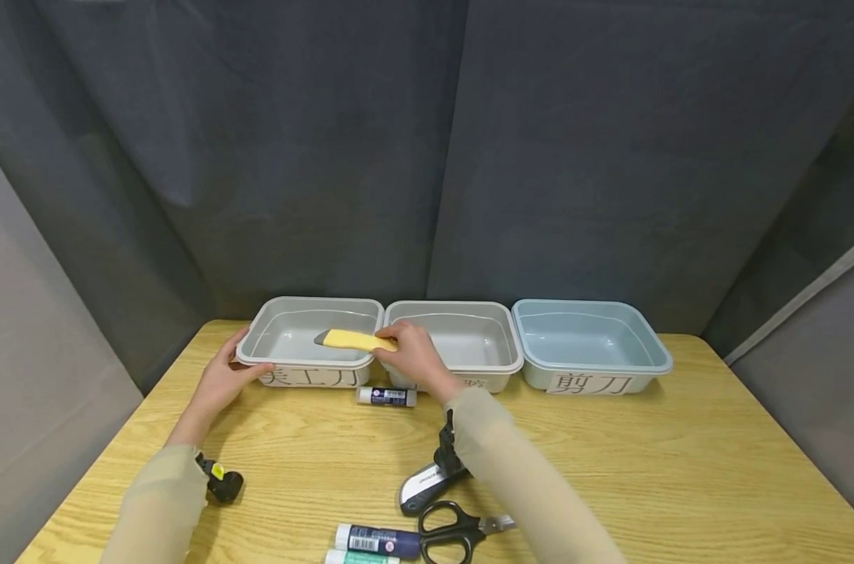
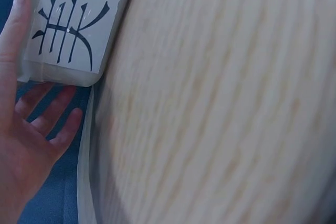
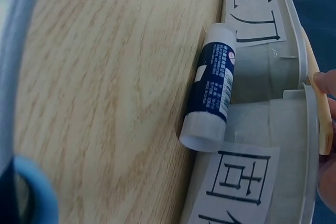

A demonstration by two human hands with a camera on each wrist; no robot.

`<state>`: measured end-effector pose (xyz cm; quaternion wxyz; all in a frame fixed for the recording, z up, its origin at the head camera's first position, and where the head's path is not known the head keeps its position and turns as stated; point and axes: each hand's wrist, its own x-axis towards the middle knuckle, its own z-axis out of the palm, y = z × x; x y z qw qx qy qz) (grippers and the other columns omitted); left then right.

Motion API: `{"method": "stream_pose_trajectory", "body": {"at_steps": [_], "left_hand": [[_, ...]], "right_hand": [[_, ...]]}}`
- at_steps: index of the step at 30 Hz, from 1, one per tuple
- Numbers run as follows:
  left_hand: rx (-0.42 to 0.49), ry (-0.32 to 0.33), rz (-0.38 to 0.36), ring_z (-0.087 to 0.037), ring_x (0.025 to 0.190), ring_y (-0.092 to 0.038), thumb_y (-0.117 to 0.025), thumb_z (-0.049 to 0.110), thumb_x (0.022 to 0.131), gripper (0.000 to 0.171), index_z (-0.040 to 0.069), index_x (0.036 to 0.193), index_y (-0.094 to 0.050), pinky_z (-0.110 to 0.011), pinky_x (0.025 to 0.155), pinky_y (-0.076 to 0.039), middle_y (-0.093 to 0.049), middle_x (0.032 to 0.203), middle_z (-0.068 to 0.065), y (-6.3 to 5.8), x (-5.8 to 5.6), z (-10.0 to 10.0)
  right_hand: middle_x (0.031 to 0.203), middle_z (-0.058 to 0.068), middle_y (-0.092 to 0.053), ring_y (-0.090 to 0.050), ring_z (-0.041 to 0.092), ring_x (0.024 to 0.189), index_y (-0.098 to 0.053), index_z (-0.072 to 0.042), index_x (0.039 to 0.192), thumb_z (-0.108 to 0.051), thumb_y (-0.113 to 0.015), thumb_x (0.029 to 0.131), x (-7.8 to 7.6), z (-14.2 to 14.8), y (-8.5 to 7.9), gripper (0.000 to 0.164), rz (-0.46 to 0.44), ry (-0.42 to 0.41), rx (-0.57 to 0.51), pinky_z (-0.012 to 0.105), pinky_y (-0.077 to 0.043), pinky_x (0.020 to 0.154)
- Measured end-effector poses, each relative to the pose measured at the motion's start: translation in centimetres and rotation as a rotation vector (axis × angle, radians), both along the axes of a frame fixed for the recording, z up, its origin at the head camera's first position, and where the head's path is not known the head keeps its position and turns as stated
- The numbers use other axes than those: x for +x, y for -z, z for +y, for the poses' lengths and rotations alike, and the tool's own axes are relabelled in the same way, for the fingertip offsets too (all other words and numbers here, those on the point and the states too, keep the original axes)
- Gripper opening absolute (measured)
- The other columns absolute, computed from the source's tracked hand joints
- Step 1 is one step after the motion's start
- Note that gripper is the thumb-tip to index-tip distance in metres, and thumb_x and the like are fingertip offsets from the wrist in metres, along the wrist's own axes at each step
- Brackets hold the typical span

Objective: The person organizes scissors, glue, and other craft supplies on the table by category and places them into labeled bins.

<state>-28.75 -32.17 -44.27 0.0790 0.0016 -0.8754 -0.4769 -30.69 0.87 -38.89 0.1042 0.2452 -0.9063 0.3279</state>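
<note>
My right hand pinches a yellow utility knife by its right end, between thumb and fingers. Its dark grey tip points left, over the left grey bin. In the right wrist view the knife shows edge-on beyond the bin rims. My left hand grips the left front corner of that bin. The left wrist view has the thumb along the labelled front and the other fingers at the end wall. A glue stick lies in front of the left and middle bins.
A middle grey bin and a blue bin continue the row, with paper labels in front. Nearer on the table lie a black-and-white cutter, black-handled scissors, a blue glue stick and a green-labelled tube. Dark curtain hangs behind.
</note>
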Motion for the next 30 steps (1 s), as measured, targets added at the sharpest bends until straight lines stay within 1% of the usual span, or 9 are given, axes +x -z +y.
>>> {"method": "stream_pose_trajectory", "body": {"at_steps": [6, 9, 13, 17, 20, 24, 26, 30], "left_hand": [[-0.008, -0.009, -0.004, -0.035, 0.119, -0.041, -0.071, 0.043, 0.075, 0.094, 0.018, 0.147, -0.016, -0.045, 0.095, -0.037, -0.031, 0.142, -0.021, -0.1, 0.0, 0.1], [-0.012, -0.010, 0.001, -0.035, 0.118, -0.043, -0.071, 0.041, 0.075, 0.093, 0.018, 0.147, -0.016, -0.038, 0.092, -0.039, -0.032, 0.141, -0.021, -0.1, 0.0, 0.1], [-0.017, -0.008, 0.001, -0.034, 0.117, -0.044, -0.071, 0.041, 0.075, 0.093, 0.018, 0.147, -0.016, -0.028, 0.087, -0.040, -0.033, 0.141, -0.021, -0.1, -0.1, 0.1], [-0.010, -0.008, 0.000, -0.033, 0.117, -0.044, -0.071, 0.041, 0.075, 0.093, 0.019, 0.147, -0.016, -0.023, 0.084, -0.039, -0.032, 0.141, -0.021, 0.0, -0.1, 0.1], [-0.007, -0.011, 0.008, -0.032, 0.115, -0.044, -0.071, 0.041, 0.076, 0.092, 0.019, 0.147, -0.017, -0.017, 0.080, -0.038, -0.033, 0.141, -0.020, 0.1, -0.1, 0.1], [0.000, -0.006, 0.017, -0.032, 0.113, -0.045, -0.071, 0.039, 0.076, 0.091, 0.019, 0.147, -0.017, -0.010, 0.074, -0.037, -0.034, 0.140, -0.021, 0.1, 0.0, 0.1], [0.005, -0.004, 0.016, -0.032, 0.113, -0.045, -0.070, 0.040, 0.076, 0.091, 0.019, 0.147, -0.017, -0.010, 0.074, -0.037, -0.033, 0.140, -0.021, 0.0, 0.0, 0.1], [0.009, 0.001, 0.013, -0.032, 0.114, -0.044, -0.070, 0.040, 0.076, 0.091, 0.020, 0.147, -0.016, -0.010, 0.074, -0.037, -0.032, 0.141, -0.021, 0.0, 0.1, 0.0]], "right_hand": [[0.104, 0.006, -0.065, -0.058, 0.018, 0.095, -0.067, -0.008, 0.109, -0.021, -0.066, 0.081, -0.1, -0.7, -0.1, 0.031, 0.007, -0.023, 0.016, 0.029, -0.047, 0.081], [0.108, 0.006, -0.065, -0.057, 0.019, 0.099, -0.067, -0.008, 0.110, -0.023, -0.066, 0.082, -0.1, -1.1, -0.3, 0.031, -0.003, -0.032, 0.022, 0.030, -0.046, 0.084], [0.109, 0.005, -0.065, -0.058, 0.019, 0.101, -0.067, -0.009, 0.111, -0.024, -0.066, 0.083, -0.3, -1.6, -0.3, 0.031, -0.020, -0.032, 0.027, 0.028, -0.047, 0.085], [0.108, 0.005, -0.066, -0.058, 0.019, 0.100, -0.067, -0.009, 0.110, -0.025, -0.067, 0.083, -0.5, -2.2, -0.2, 0.031, -0.007, -0.030, 0.029, 0.030, -0.043, 0.090], [0.107, 0.004, -0.066, -0.058, 0.018, 0.101, -0.067, -0.010, 0.109, -0.026, -0.067, 0.083, -0.7, -2.7, -0.2, 0.031, -0.004, -0.026, 0.032, 0.032, -0.039, 0.094], [0.106, 0.002, -0.067, -0.060, 0.016, 0.099, -0.068, -0.011, 0.108, -0.026, -0.068, 0.081, -1.0, -3.2, -0.2, 0.031, -0.014, -0.016, 0.027, 0.027, -0.044, 0.089], [0.105, 0.001, -0.068, -0.061, 0.015, 0.096, -0.069, -0.011, 0.107, -0.027, -0.069, 0.081, -1.3, -3.4, -0.2, 0.030, -0.016, -0.015, 0.032, 0.025, -0.047, 0.083], [0.102, 0.000, -0.068, -0.062, 0.013, 0.092, -0.069, -0.012, 0.106, -0.028, -0.069, 0.081, -1.8, -3.8, -0.2, 0.030, -0.005, -0.020, 0.066, 0.023, -0.047, 0.080]]}}
